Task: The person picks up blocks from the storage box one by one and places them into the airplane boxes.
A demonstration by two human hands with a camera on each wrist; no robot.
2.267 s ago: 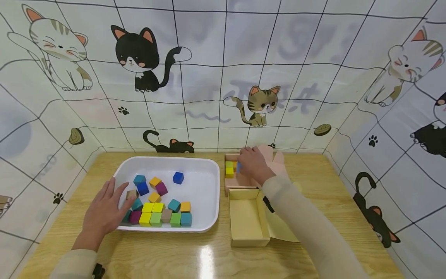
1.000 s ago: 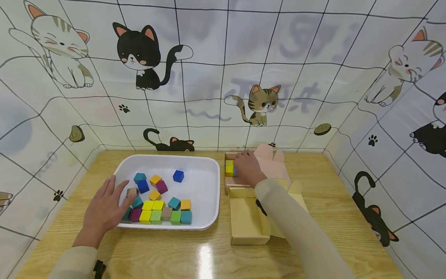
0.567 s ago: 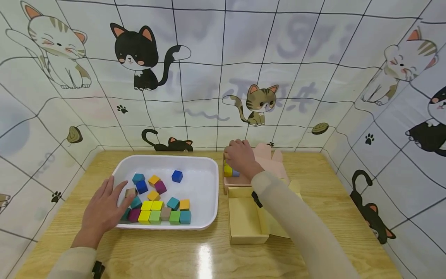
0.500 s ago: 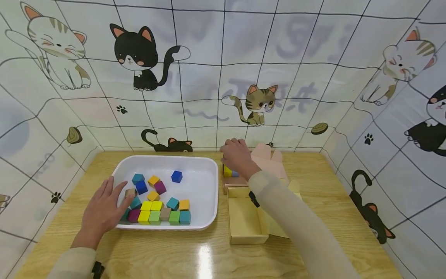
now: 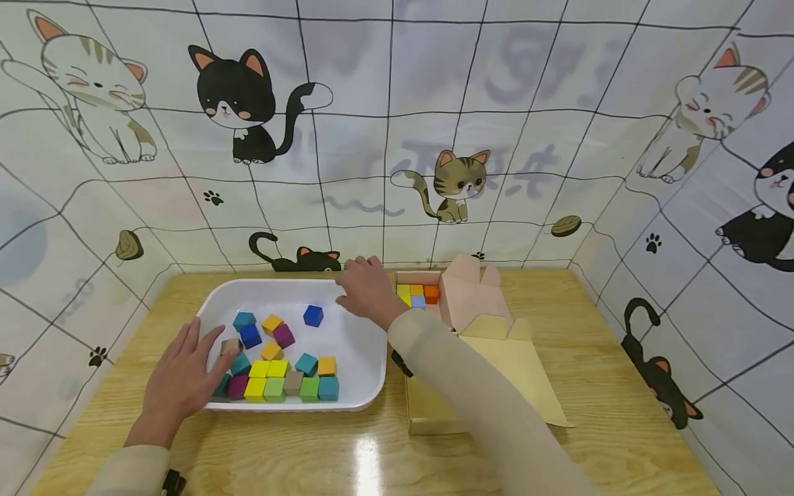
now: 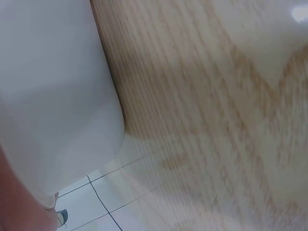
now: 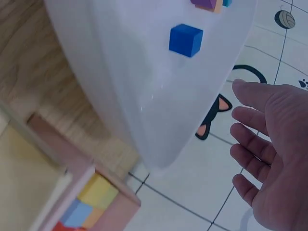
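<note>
My right hand (image 5: 371, 289) hovers over the back right corner of a white tray (image 5: 362, 358). In the right wrist view that hand (image 7: 284, 149) has spread, slightly bent fingers and holds nothing; a dark blue cube (image 7: 186, 40) lies in the tray apart from it. My left hand (image 5: 180, 382) rests on the tray's left rim with its fingers extended, beside a tan cube (image 5: 231, 346). Several coloured cubes lie in the tray, with yellow cubes (image 5: 267, 368) along its near side. The left wrist view shows mostly the tray's outer wall (image 6: 57, 96).
Right of the tray stands a pink box (image 5: 465, 293), lid open, holding several cubes, including an orange-red cube (image 5: 431, 294) and a light blue cube (image 5: 418, 302). In front is a yellow box (image 5: 428, 417), lid open, partly covered by my right sleeve (image 5: 471, 399). A cat-print cloth (image 5: 347, 138) surrounds the table.
My right hand has left the pink box and moved left over the tray, uncovering the cubes in that box. The left hand keeps its place on the tray rim.
</note>
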